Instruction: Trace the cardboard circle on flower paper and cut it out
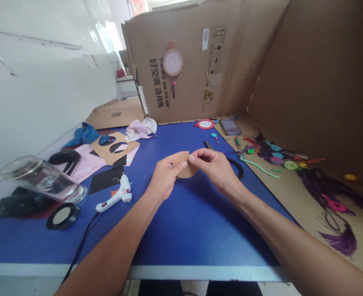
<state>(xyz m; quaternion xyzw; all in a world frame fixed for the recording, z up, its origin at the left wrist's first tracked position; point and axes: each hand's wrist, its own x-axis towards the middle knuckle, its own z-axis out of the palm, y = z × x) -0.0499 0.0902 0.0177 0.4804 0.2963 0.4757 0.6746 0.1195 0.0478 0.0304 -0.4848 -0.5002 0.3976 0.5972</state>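
Observation:
Above the middle of the blue table I hold a round brown cardboard disc (186, 172) between both hands. My left hand (168, 172) grips its left side, with the thumb lying on the near face. At the upper right edge my right hand (214, 166) pinches it between thumb and fingers. The far face of the disc is mostly hidden. Behind my right hand lie scissors (239, 167), partly covered, with dark handles. A white hot glue gun (116, 195) rests on the table to the left of my left hand.
At left stand a glass of water (54, 183) and a black tape roll (63, 216), near cut cardboard (115, 139) and cloth. A round ornament (173, 62) hangs on the cardboard wall (194, 98). A red-rimmed disc (205, 124) lies behind; purple tassels (338, 238) and colourful bits spread rightward.

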